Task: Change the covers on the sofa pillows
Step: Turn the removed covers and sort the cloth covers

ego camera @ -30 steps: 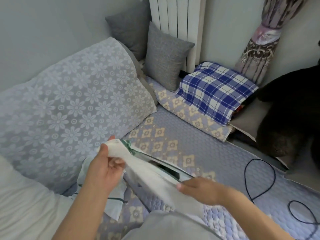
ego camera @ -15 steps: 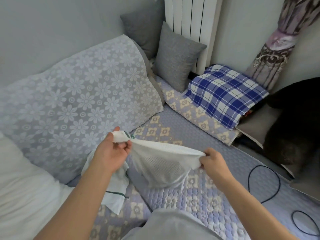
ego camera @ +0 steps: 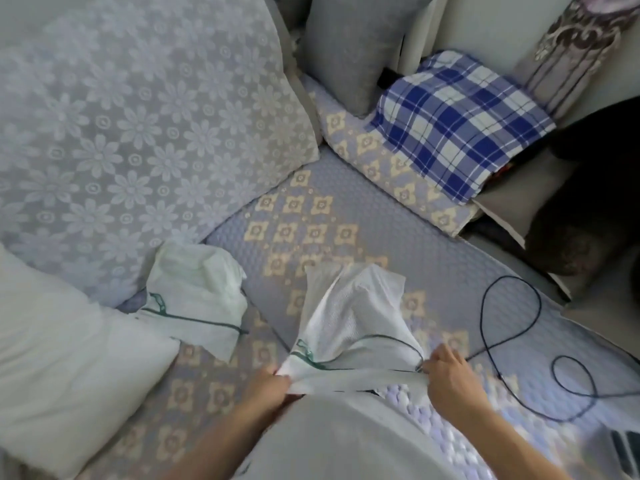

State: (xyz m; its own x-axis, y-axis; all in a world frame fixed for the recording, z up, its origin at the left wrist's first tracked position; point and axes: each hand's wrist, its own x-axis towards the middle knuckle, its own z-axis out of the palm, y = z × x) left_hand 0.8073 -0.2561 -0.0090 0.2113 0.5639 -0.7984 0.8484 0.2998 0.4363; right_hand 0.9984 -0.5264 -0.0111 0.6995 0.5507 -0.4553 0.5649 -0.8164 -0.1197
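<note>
A white pillow cover with green piping (ego camera: 353,320) is stretched between my two hands just above the sofa seat. My left hand (ego camera: 268,384) pinches its near left corner. The near right corner is gripped by my right hand (ego camera: 450,372). The far part of the cover billows upward. A second white cover with green trim (ego camera: 195,292) lies crumpled on the seat to the left. A bare white pillow (ego camera: 59,358) rests at the left edge.
A large lace-covered back cushion (ego camera: 138,116) fills the upper left. A grey cushion (ego camera: 353,46) stands behind, and a blue plaid pillow (ego camera: 457,123) lies at the far right. A black cable (ego camera: 512,327) loops on the quilted seat (ego camera: 346,216). A dark shape (ego camera: 595,188) sits right.
Both hands came down toward my body with the cover, spreading it wider. The view tilted down, and the second cover on the seat came fully into sight.
</note>
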